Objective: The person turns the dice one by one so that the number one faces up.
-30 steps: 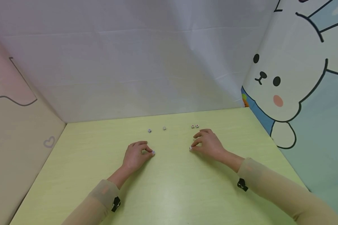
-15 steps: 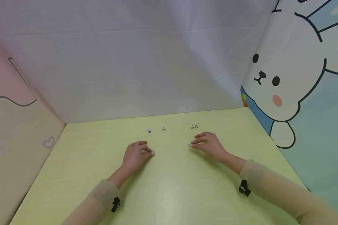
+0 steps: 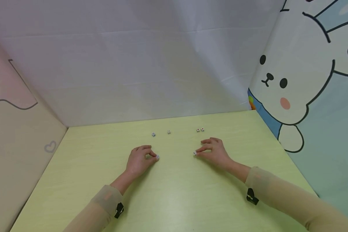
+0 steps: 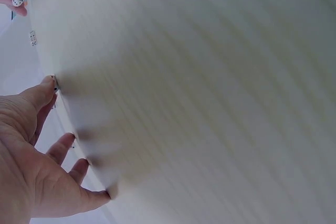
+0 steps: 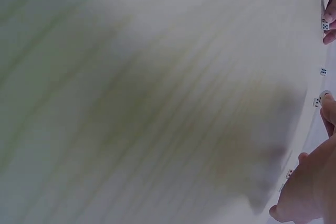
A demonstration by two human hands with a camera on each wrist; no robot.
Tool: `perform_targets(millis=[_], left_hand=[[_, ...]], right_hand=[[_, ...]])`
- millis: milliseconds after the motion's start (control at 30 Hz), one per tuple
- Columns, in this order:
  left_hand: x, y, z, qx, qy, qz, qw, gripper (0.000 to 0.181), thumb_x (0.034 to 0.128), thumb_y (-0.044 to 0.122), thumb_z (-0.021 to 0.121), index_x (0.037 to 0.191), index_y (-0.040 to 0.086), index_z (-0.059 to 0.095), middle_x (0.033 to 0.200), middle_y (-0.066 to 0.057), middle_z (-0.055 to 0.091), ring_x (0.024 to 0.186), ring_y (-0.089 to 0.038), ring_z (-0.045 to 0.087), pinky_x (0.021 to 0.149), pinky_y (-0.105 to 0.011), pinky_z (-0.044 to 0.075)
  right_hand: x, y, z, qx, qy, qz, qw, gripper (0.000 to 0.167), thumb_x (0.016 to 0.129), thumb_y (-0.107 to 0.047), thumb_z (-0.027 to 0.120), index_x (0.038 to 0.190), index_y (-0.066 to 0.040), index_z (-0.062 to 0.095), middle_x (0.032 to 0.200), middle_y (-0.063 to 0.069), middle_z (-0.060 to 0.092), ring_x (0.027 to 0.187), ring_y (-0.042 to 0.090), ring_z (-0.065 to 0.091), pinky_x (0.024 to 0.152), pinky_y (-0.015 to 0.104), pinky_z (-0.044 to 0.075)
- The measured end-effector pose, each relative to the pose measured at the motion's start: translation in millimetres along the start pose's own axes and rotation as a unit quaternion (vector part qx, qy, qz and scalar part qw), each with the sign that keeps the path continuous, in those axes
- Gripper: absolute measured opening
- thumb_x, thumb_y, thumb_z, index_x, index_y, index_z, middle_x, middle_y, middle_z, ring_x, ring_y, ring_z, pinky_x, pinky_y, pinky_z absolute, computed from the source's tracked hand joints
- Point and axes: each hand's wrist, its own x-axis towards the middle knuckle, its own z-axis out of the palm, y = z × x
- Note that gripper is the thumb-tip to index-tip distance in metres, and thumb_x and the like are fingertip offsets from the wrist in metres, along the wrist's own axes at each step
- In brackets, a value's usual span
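My left hand (image 3: 138, 161) pinches a small white die (image 3: 158, 157) between thumb and forefinger, its other fingers touching the table in the left wrist view. That die (image 4: 55, 83) is mostly covered by the fingertips there. Across a gap to the right, my right hand (image 3: 216, 152) pinches a second white die (image 3: 195, 153) at the tips of thumb and forefinger. The right wrist view shows this right hand (image 5: 310, 182) at its edge, partly cut off. Whether the right die touches the table is unclear.
Toward the back of the pale yellow table (image 3: 174, 199) lie a die (image 3: 153, 134) and another die (image 3: 169, 132), set apart. Farther right, a die with a red pip (image 3: 198, 130) sits close beside a similar die (image 3: 202, 130). A white backdrop (image 3: 133, 80) rises behind.
My right hand's die shifts slightly away from me, then back, ending a little farther left. The right hand's fingers have come nearer to me. My left hand stays in place with its die.
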Motion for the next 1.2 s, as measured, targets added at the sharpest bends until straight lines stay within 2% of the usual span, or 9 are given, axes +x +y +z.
perform_targets(millis=[300,700,1200], left_hand=[[0.3,-0.6,0.3,0.001,0.001,0.003,1.0000,0.011,0.0913,0.030,0.080,0.089,0.019,0.078,0.139,-0.013,0.062,0.133,-0.044,0.048,0.115,-0.057,0.032],[-0.2,1.2,-0.6,-0.004,-0.002,-0.002,1.0000,0.011,0.0912,0.031,0.080,0.089,0.020,0.078,0.140,-0.013,0.061,0.135,-0.043,0.047,0.115,-0.056,0.032],[1.1,-4.0,4.0,-0.004,-0.001,0.003,1.0000,0.011,0.0916,0.031,0.079,0.089,0.020,0.078,0.140,-0.013,0.061,0.134,-0.044,0.047,0.115,-0.057,0.033]], right_hand=[[-2.9,2.3,5.2,-0.001,0.003,-0.003,1.0000,0.012,0.085,-0.028,0.086,0.095,-0.023,0.084,0.140,0.012,0.060,0.147,0.041,0.020,0.118,0.061,0.020],[-6.1,0.0,7.0,-0.023,0.005,-0.018,0.9996,0.009,0.085,-0.025,0.086,0.093,-0.022,0.084,0.140,0.014,0.060,0.146,0.043,0.021,0.117,0.062,0.021],[-7.8,6.9,6.6,-0.041,0.001,-0.025,0.9988,0.007,0.086,-0.025,0.085,0.092,-0.021,0.084,0.141,0.014,0.058,0.147,0.042,0.020,0.118,0.061,0.022]])
